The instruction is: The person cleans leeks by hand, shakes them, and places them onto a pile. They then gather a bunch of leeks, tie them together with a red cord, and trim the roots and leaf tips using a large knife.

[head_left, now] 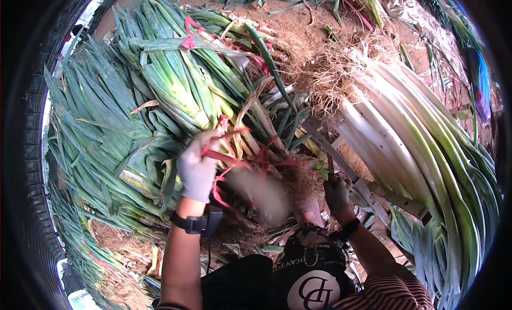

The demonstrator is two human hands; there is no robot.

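Observation:
My left hand (194, 168), in a pale grey glove, is closed around red plastic ties (226, 156) whose loose ends trail over the leeks. Just right of it is a greyish-white blur (258, 195), too smeared to make out. My right hand (337, 195), in a dark glove, is closed around a narrow dark tool (329, 163) that points away from me; its kind is unclear. Beside that hand stands an angled metal frame (362, 184). Peeled leeks (397, 123) with white shanks and shaggy roots (333, 86) lie across the frame.
Leafy untrimmed leeks (106, 118) are heaped on the left, with a red-tied bunch (176, 70) behind. Root scraps and soil (128, 256) cover the ground. My knee in printed black cloth (309, 278) is at the lower middle. Blue plastic (480, 83) shows at the far right.

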